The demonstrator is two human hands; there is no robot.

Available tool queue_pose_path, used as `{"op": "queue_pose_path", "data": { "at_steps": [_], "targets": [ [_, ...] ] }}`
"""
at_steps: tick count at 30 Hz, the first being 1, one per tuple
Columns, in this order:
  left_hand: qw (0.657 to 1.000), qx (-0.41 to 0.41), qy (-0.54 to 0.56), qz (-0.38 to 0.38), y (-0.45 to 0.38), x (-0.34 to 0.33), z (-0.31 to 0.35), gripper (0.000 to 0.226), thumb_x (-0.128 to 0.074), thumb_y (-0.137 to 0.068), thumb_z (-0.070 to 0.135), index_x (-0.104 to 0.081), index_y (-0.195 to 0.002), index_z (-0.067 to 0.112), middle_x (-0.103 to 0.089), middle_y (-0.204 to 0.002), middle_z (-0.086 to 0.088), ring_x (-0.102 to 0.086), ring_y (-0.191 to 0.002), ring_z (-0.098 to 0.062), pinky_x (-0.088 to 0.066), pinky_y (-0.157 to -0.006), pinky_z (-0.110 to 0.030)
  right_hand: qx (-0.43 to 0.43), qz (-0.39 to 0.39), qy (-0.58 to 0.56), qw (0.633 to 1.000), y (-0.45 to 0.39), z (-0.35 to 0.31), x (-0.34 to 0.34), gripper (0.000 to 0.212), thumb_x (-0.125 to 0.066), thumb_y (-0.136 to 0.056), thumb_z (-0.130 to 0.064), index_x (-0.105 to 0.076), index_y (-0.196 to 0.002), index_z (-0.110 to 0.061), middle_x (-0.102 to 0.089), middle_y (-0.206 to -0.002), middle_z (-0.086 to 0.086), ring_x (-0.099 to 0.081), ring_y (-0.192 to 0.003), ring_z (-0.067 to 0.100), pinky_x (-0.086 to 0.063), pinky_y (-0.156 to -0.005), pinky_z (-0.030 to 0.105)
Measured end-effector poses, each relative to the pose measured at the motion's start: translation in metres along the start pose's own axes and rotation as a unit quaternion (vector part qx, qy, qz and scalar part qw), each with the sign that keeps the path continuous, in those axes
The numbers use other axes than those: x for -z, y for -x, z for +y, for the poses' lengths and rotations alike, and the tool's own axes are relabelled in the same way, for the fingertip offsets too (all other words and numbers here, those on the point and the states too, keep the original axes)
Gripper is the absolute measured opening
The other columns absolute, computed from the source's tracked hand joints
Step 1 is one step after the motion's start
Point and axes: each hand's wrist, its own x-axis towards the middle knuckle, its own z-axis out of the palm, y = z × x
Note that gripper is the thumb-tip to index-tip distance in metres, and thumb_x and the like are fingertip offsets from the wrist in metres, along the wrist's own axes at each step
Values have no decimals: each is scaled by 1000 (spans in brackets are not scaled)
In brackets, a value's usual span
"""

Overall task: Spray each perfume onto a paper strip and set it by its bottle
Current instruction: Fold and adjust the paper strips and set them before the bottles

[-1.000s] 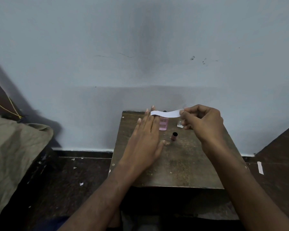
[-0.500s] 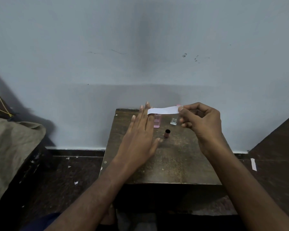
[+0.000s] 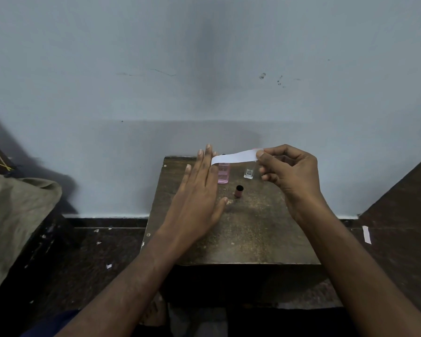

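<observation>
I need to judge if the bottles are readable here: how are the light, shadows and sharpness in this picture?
Head view: dim, flat light; a soft dark shadow on the wall; wide-angle bending toward the edges; the paper strip is the brightest thing; the pink bottle and the small clear bottle look soft, labels unreadable; no glare.

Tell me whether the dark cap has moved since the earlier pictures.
No. The cap keeps its spot, nearer and slightly right of the pink bottle.
</observation>
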Motion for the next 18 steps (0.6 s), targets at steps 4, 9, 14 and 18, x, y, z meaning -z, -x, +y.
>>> {"op": "queue_pose_path", "data": {
  "at_steps": [4,9,14,18],
  "targets": [
    [1000,-3,-5,0,0,-1,1,81,-66,-98,37,-23,-162,10,17,-176,-7,14,-163,-21,-4,-131,-42,-1,0,-2,1000,0,0,0,18,-84,-88,-10,-77,-98,3,-74,-76,12,-68,-64,14,-57,-61,25],
    [1000,-6,-9,-2,0,-1,2,79,-66,-98,35,-25,-160,9,17,-176,-9,15,-163,-23,-6,-131,-42,-1,1,0,1000,-1,1,0,17,-84,-88,-11,-77,-97,2,-74,-77,12,-68,-64,15,-56,-61,25],
    [1000,-6,-18,6,0,1,1,70,-67,-97,31,-34,-155,9,15,-176,-10,12,-164,-25,-3,-128,-40,-3,0,-4,1000,-1,0,0,16,-83,-89,-9,-76,-96,3,-73,-75,12,-68,-63,14,-56,-60,24],
    [1000,-6,-29,1,0,3,1,70,-65,-98,30,-33,-156,8,17,-176,-9,11,-164,-24,-2,-128,-40,-6,1,0,1000,-1,1,0,17,-84,-89,-10,-77,-97,3,-74,-75,10,-68,-63,14,-56,-60,24]
  ]
}}
